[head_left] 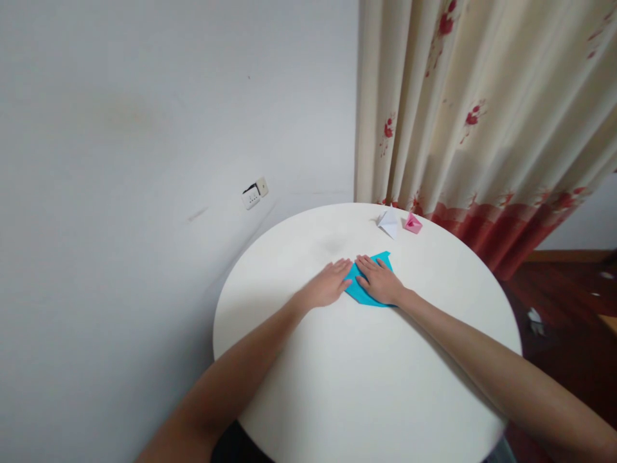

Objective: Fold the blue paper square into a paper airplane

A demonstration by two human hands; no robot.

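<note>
A partly folded sheet of bright turquoise paper [370,283] lies flat on the round white worktop [366,379], a little beyond its middle, toward the far edge. It looks thin, light and limp, the kind of thing that slides easily on the smooth top and creases wherever it is pinched, so it is best pressed flat with the palm and lifted only by a free corner or an outer edge. The visible outline is angular: a point reaching left between the two hands, a squared corner at the far right, and a slanted lower edge. Its colour is even and matt, and any fold lines across it are probably there but too small to make out.

The left hand [328,285] rests palm down on the worktop, its fingers [343,265] stretched out and close together, the tips touching or just at the paper's left point. The right hand [380,280] lies flat on top of the paper, fingers [362,262] extended and slightly spread, pressing the sheet down and gripping nothing.

Near the far edge of the worktop sit a small folded white paper figure [388,222] and, just beside it to the right, a small folded pink paper figure [413,223], both well apart from the hands. Behind that edge hangs a cream curtain with red flower print [482,116].
</note>
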